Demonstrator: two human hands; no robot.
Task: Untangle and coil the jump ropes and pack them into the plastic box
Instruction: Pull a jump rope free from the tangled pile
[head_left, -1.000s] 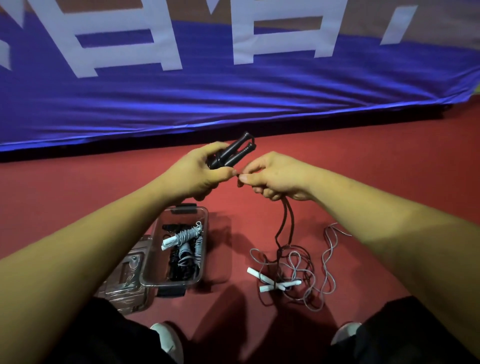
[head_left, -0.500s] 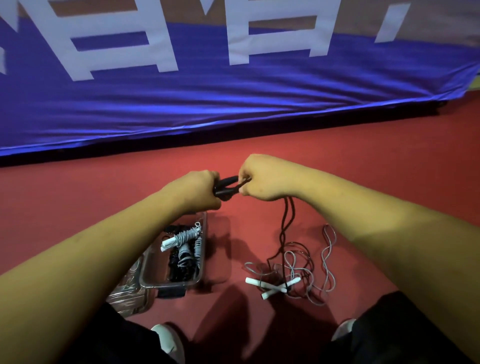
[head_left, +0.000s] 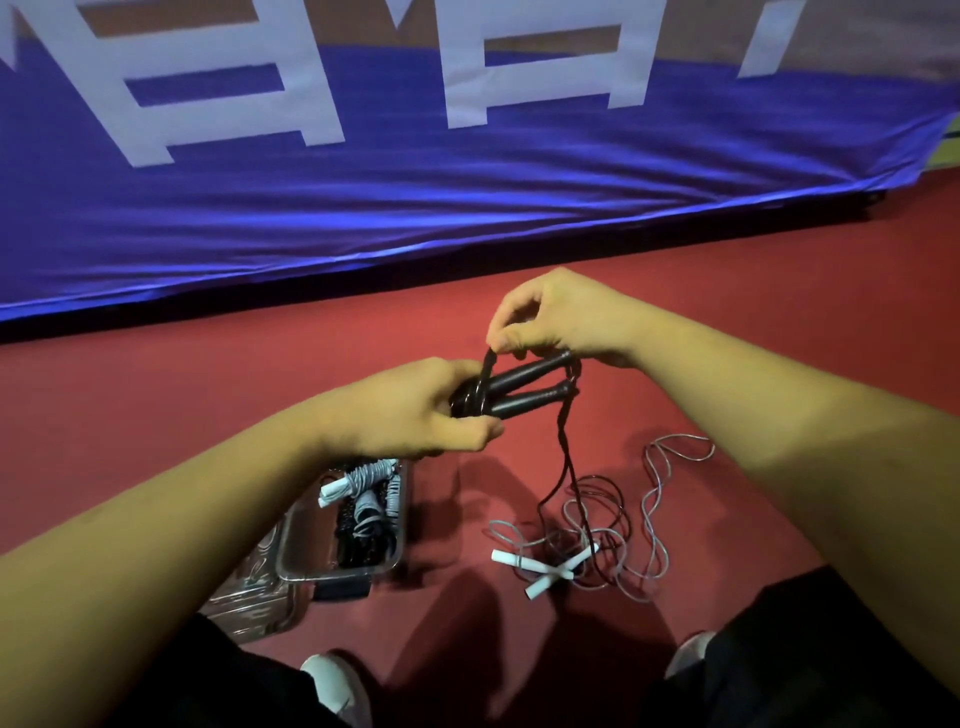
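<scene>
My left hand (head_left: 415, 410) grips the two black handles (head_left: 524, 392) of a black jump rope, held side by side and pointing right. Black cord is wound round them near my fingers. Just above the handles, my right hand (head_left: 550, 317) pinches the black cord (head_left: 563, 457), which hangs down to the floor. On the red floor lies a grey jump rope (head_left: 649, 519) with white handles (head_left: 540, 569), loose and tangled with the black cord's lower part. The clear plastic box (head_left: 291, 564) stands under my left forearm and holds coiled grey and black ropes (head_left: 363, 504).
The box's clear lid (head_left: 249, 603) lies at its near left side. A blue banner (head_left: 467, 197) with white letters hangs along the far edge of the red floor (head_left: 779, 322). My shoes (head_left: 332, 686) and dark trousers fill the bottom of the view.
My right hand has lifted the cord above the handles and wound it round them. The handles now point right instead of up. My left hand has moved lower and to the right.
</scene>
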